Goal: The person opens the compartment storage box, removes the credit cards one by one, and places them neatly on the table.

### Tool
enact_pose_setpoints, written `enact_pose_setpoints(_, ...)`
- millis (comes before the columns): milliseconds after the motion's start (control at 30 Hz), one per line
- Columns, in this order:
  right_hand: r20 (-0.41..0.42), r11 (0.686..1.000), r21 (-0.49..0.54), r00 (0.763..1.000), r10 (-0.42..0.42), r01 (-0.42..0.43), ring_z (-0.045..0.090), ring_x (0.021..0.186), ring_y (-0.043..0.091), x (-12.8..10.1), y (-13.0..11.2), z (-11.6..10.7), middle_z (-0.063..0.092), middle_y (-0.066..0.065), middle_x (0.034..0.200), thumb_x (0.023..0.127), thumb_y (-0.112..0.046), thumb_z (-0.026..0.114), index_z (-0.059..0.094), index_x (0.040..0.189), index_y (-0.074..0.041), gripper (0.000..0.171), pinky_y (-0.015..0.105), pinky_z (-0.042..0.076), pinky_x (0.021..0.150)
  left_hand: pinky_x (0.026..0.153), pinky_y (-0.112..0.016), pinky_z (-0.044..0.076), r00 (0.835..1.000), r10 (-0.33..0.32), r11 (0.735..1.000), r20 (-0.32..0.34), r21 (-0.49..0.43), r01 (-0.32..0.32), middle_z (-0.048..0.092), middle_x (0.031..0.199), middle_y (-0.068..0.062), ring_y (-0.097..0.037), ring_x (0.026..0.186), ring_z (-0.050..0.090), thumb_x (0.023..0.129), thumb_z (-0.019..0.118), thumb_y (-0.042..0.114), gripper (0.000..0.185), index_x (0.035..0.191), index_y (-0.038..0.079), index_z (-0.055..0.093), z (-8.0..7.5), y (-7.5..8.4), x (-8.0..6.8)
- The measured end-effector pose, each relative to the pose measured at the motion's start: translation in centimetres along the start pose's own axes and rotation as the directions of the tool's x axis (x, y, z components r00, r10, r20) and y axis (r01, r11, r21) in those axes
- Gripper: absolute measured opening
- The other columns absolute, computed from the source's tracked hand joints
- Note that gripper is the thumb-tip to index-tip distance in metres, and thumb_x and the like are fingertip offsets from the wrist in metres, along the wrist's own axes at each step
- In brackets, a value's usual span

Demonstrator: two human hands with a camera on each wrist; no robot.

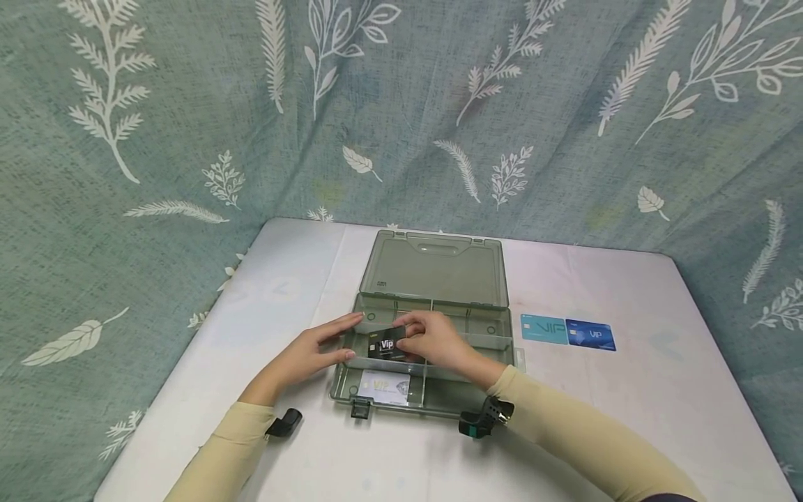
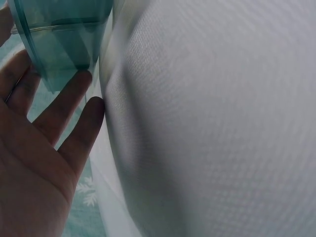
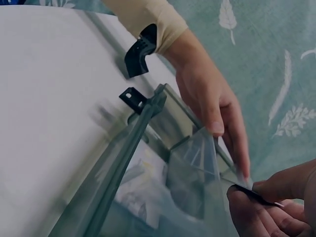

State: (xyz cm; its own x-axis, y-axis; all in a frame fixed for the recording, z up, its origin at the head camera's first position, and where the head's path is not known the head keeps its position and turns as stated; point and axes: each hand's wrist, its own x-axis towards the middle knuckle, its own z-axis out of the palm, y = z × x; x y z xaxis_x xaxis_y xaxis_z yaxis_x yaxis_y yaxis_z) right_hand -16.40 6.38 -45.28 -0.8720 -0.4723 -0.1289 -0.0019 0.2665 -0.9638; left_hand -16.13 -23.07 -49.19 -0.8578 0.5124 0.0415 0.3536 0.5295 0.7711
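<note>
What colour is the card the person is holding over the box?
The card is black with white "VIP" letters. The head view shows it best.

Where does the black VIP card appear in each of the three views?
Head view: the black VIP card is at the centre, pinched by the right hand over the green compartment box.
Left wrist view: the card is not in it; only the left hand and a box corner show.
Right wrist view: bottom right, only the card's thin dark edge shows between the fingertips.
Shared landmark: the green compartment box.
</note>
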Motion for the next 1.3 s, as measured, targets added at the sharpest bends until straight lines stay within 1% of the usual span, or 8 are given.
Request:
enact_pose_setpoints(167,-0.016,1.0,-0.001,1.0,0.006,-0.006,0.068,0.068,0.02,-1.1,0.3,-1.0,0.064,0.007,0.084,0.091,-0.001,0.072,0.065,0.128,0.002,0.038,0.037,0.064,0.067,0.12,-0.044,0.033,1.0,-0.006,1.0,-0.007,0.01,0.006,0.039,0.161,0.003,-0.023,0.148,0.035,0.093,0.075,0.035,0.068,0.154,0.021,0.048,0.0,0.2,-0.1)
enact_pose_setpoints(300,-0.03,1.0,0.016,0.999,0.013,-0.012,0.069,0.072,0.021,-1.8,0.4,-1.7,0.065,0.008,0.087,0.091,0.0,0.072,0.065,0.129,0.003,0.039,0.036,0.065,0.068,0.119,-0.045,0.034,1.0,0.008,1.0,-0.008,0.02,-0.008,0.04,0.161,0.0,-0.026,0.148,0.036,0.094,0.075,0.033,0.068,0.154,0.019,0.048,0.0,0.3,-0.1)
enact_pose_setpoints(400,-0.045,0.999,0.021,0.999,0.027,-0.026,0.07,0.074,0.02,-2.3,0.3,-2.2,0.067,0.009,0.091,0.091,0.0,0.072,0.065,0.129,0.003,0.039,0.034,0.065,0.069,0.119,-0.044,0.034,1.0,0.003,1.0,-0.006,0.023,-0.003,0.039,0.162,0.001,-0.026,0.148,0.036,0.094,0.075,0.033,0.068,0.154,0.018,0.048,0.1,0.3,-0.2)
enact_pose_setpoints(533,-0.062,0.999,0.007,0.998,0.032,-0.031,0.07,0.075,0.02,-3.1,0.4,-3.0,0.068,0.009,0.093,0.091,-0.001,0.072,0.066,0.129,0.002,0.038,0.034,0.065,0.069,0.12,-0.043,0.033,1.0,0.003,1.0,-0.006,0.021,-0.003,0.039,0.162,0.0,-0.025,0.148,0.035,0.094,0.074,0.034,0.068,0.154,0.017,0.047,0.1,0.2,-0.2)
enact_pose_setpoints(767,-0.082,0.999,-0.01,0.996,0.04,-0.041,0.071,0.074,0.023,-4.4,1.1,-4.5,0.067,0.007,0.087,0.092,-0.003,0.072,0.067,0.129,-0.001,0.037,0.036,0.064,0.069,0.119,-0.042,0.035,1.0,0.026,1.0,-0.012,0.003,-0.026,0.039,0.161,-0.002,-0.028,0.148,0.036,0.094,0.074,0.027,0.067,0.154,0.013,0.048,0.1,0.3,-0.2)
enact_pose_setpoints(967,-0.08,0.999,-0.002,0.996,0.04,-0.041,0.07,0.078,0.024,-5.5,1.3,-5.7,0.064,0.009,0.086,0.094,-0.003,0.071,0.063,0.131,0.003,0.039,0.038,0.065,0.071,0.118,-0.043,0.036,1.0,0.019,1.0,-0.012,-0.016,-0.019,0.039,0.162,-0.006,-0.03,0.148,0.036,0.094,0.075,0.022,0.067,0.153,0.01,0.047,0.1,0.4,-0.2)
enact_pose_setpoints(1167,-0.089,0.999,-0.008,0.995,0.048,-0.049,0.071,0.082,0.026,-6.7,1.5,-6.9,0.065,0.011,0.089,0.096,-0.005,0.07,0.062,0.134,0.002,0.039,0.038,0.064,0.074,0.118,-0.041,0.036,1.0,0.023,1.0,-0.007,-0.006,-0.023,0.038,0.162,-0.002,-0.027,0.148,0.036,0.094,0.074,0.026,0.067,0.154,0.012,0.047,0.1,0.4,-0.2)
enact_pose_setpoints(1300,-0.099,0.998,-0.007,0.994,0.055,-0.056,0.071,0.081,0.025,-7.4,1.7,-7.6,0.066,0.011,0.09,0.097,-0.006,0.069,0.062,0.134,0.0,0.039,0.038,0.064,0.074,0.119,-0.039,0.035,1.0,0.025,1.0,-0.007,-0.001,-0.025,0.038,0.162,-0.003,-0.026,0.148,0.036,0.094,0.074,0.029,0.067,0.154,0.014,0.047,0.1,0.2,-0.2)
